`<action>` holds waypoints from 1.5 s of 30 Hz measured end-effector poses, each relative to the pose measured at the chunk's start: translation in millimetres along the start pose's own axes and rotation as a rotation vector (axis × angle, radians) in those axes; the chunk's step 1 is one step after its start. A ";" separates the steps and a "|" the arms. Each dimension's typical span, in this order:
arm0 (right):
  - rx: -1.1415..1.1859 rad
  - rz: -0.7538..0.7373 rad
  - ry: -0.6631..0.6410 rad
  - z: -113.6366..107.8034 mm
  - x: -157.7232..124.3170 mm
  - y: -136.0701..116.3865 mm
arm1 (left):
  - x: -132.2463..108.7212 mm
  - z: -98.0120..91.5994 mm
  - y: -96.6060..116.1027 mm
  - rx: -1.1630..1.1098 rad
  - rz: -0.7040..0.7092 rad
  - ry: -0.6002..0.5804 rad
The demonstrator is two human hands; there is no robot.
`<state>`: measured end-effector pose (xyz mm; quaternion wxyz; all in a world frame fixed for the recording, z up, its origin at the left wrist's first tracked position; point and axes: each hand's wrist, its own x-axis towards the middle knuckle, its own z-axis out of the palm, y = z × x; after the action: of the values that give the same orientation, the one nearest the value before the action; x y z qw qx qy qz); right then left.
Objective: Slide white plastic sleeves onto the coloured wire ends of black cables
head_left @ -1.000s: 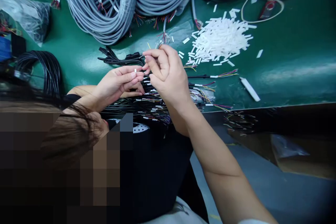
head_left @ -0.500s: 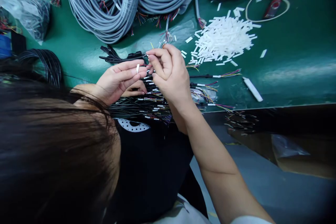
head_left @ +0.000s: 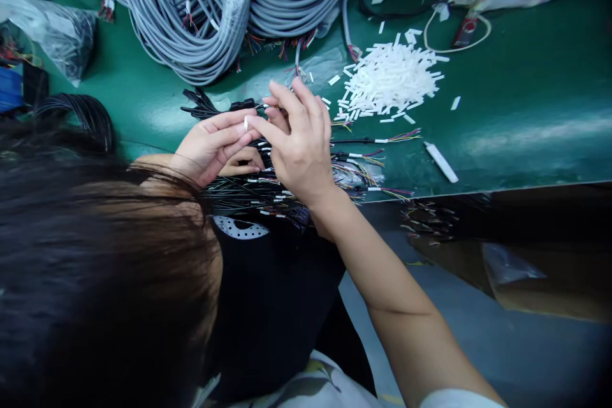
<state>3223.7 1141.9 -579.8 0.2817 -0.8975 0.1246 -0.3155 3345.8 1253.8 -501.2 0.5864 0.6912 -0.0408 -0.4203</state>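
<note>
My left hand (head_left: 208, 143) holds a short white tube (head_left: 245, 123) at its fingertips, fingers fairly straight and pinched together. My right hand (head_left: 303, 140) has its fingers apart, and its thumb reaches against the white tube. A black cable (head_left: 243, 104) with a thicker section lies just behind the fingertips; its thin end passes behind my right fingers, where contact is hidden. Under both hands lies a bundle of black cables (head_left: 239, 194) with white tubes and coloured wire ends (head_left: 370, 159).
A co-worker's head (head_left: 95, 255) blocks the left side, and their hand (head_left: 243, 162) rests on the bundle below mine. Behind are coils of grey cable (head_left: 191, 32) and a pile of white tubes (head_left: 389, 80). A white bottle-like stick (head_left: 440, 162) lies near the table edge.
My right hand has loosened from a pinch near the wires; its fingers have spread and its thumb has moved left to the white tube. The view has shifted slightly.
</note>
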 end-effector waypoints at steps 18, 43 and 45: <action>0.239 -0.021 0.037 5.9 -4.3 9.3 | -4.3 -0.4 -0.4 0.041 -0.028 -0.038; 0.261 0.115 0.062 -3.5 9.1 5.8 | -3.3 0.6 2.2 0.014 -0.055 -0.049; 0.269 0.126 0.010 -5.6 11.8 6.9 | -1.4 -2.2 1.9 0.046 -0.050 -0.060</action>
<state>3228.9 1129.1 -574.4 0.4179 -0.8406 0.1386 -0.3156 3347.0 1255.7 -499.0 0.5583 0.6924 -0.0508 -0.4543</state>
